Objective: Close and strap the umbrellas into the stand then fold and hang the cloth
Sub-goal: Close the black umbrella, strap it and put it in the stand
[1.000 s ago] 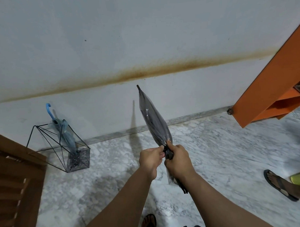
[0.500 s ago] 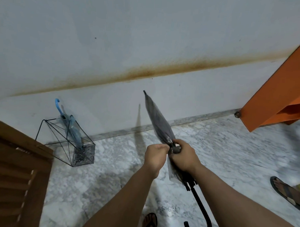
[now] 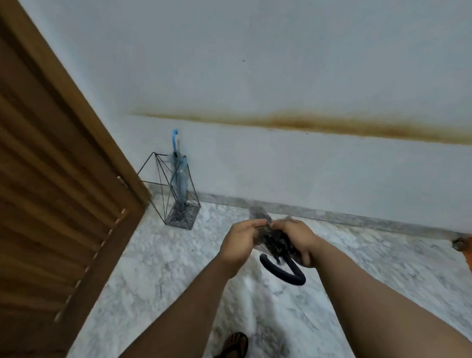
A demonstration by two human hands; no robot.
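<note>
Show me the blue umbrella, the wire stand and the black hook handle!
blue umbrella (image 3: 179, 181), head view, folded canopy.
wire stand (image 3: 182, 217), head view, mesh base.
black hook handle (image 3: 279, 274), head view, curved bend.

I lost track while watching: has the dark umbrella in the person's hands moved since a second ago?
Yes. The dark umbrella pointed up across the wall's brown stain; now it lies low and foreshortened before the skirting, its hooked handle toward the camera.
</note>
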